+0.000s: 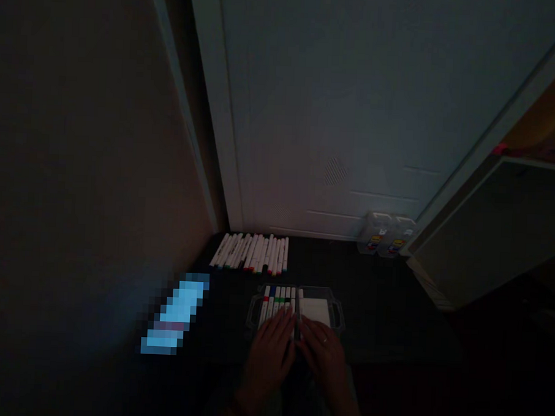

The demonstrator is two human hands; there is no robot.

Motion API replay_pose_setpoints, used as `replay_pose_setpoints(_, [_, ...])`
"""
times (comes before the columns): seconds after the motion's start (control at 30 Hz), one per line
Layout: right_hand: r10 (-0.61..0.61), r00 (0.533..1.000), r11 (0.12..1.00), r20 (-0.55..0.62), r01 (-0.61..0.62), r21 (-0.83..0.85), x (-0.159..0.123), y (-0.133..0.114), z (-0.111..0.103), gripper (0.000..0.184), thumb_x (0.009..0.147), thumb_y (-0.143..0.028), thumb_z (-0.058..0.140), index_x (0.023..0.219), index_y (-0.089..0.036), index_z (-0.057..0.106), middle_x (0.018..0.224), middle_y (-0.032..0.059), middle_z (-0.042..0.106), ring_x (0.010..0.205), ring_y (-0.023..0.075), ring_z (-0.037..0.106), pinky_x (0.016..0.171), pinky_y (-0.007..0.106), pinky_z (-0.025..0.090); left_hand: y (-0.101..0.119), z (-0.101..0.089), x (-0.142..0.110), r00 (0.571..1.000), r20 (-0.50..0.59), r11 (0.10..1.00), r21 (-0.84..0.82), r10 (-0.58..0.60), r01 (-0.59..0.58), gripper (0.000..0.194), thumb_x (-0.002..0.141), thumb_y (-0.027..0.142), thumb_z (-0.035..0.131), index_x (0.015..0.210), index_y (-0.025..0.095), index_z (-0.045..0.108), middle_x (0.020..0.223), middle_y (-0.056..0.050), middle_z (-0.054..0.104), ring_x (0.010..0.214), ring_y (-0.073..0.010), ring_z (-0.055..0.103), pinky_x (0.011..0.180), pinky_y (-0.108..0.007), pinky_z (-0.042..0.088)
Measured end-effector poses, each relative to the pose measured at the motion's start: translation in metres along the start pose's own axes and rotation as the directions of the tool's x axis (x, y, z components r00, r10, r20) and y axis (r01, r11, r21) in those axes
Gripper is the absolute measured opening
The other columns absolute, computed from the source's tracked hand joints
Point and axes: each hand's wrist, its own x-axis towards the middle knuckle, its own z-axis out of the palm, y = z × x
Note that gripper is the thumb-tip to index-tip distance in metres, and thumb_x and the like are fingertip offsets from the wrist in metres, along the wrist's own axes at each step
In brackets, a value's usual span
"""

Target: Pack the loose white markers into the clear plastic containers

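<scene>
An opened clear plastic case [253, 317] lies on the dark table in front of me. White markers [277, 297] with coloured bands stand side by side in its left half. My left hand [271, 342] rests over their lower ends, fingers stretched forward. In the right half, one white marker [301, 293] lies along the divider beside a white panel [316, 309]. Over the panel's lower edge is my right hand [321, 351], a ring on one finger, fingers extended toward that marker's lower end. Dim light and the hands hide what is beneath the fingers.
A row of loose white markers [252, 254] lies at the table's back left. Two clear plastic cases [375, 234] stand against the pale panel [309, 111] at back right. A bright pixelated patch [176, 314] is on the left. A brown wall [101, 133] borders the left side.
</scene>
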Motion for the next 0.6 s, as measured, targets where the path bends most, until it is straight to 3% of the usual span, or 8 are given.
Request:
replay_pose_setpoints(0.47, [0.003,0.998,1.000,0.056,-0.002,-0.019,-0.0025,-0.0048,-0.0049,0.042,0.093,-0.021,0.047,0.136,-0.026,0.047,0.132,0.0037,0.057,0.113,0.0200,0.057,0.095,0.039,0.051,0.0020,-0.0031,0.0019,1.000,-0.008,1.000,0.000,-0.003,0.003,0.053,0.090,0.021,0.043,0.143,0.019,0.038,0.148,-0.004,0.039,0.135,-0.0228,0.038,0.106,-0.040,0.035])
replay_pose_setpoints(0.6, [0.013,1.000,0.999,0.010,-0.013,-0.029,0.0024,-0.0047,-0.0099,0.046,0.094,-0.020,0.041,0.140,-0.024,0.041,0.135,0.0049,0.055,0.120,0.0205,0.053,0.099,0.041,0.048,0.0024,-0.0031,0.0018,1.000,-0.007,1.000,-0.007,-0.008,0.008,0.053,0.090,0.021,0.043,0.142,0.019,0.039,0.148,-0.005,0.039,0.135,-0.0229,0.038,0.106,-0.040,0.036])
